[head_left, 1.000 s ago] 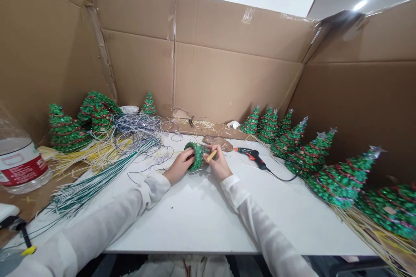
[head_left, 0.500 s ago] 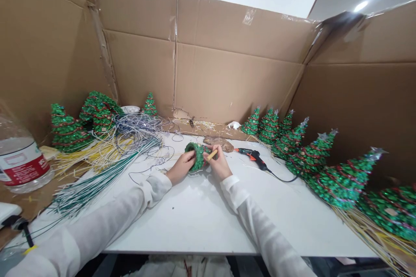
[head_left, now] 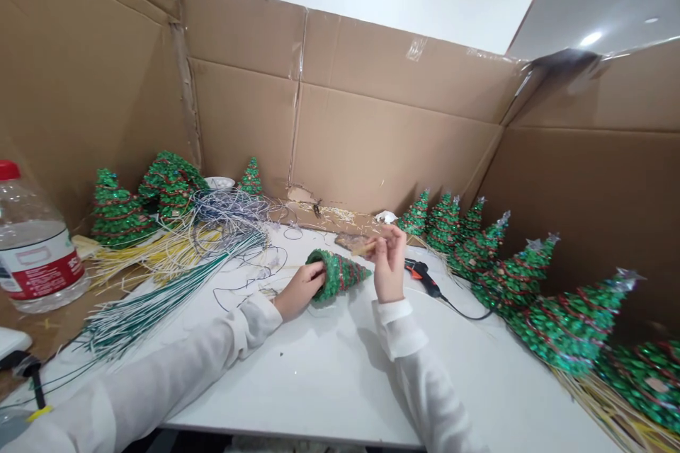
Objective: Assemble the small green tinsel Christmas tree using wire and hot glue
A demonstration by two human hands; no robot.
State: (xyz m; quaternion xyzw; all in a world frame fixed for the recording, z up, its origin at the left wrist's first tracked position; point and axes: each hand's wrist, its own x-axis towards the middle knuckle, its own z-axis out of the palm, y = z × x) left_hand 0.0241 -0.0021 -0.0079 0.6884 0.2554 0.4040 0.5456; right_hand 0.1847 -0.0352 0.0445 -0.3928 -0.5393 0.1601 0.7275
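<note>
Two hands (head_left: pixel 304 289); one held tree (head_left: pixel 340 277) (at least seven more trees (head_left: pixel 576 329) line the right); one red-capped bottle (head_left: pixel 40 265); one glue gun (head_left: pixel 426 280); one bowl (head_left: pixel 219 182).

Between the sleeves (head_left: pixel 175 361), the near surface (head_left: pixel 319 386) left room to pass. Farther in, the left hand (head_left: pixel 302 290), the tree it held (head_left: pixel 340 276) and the right hand (head_left: pixel 390 269) stood across the way. Wire bundles (head_left: pixel 180 287) blocked the left, a glue gun (head_left: pixel 423 278) and standing trees (head_left: pixel 566 325) the right, a cardboard wall (head_left: pixel 393 120) the back.
</note>
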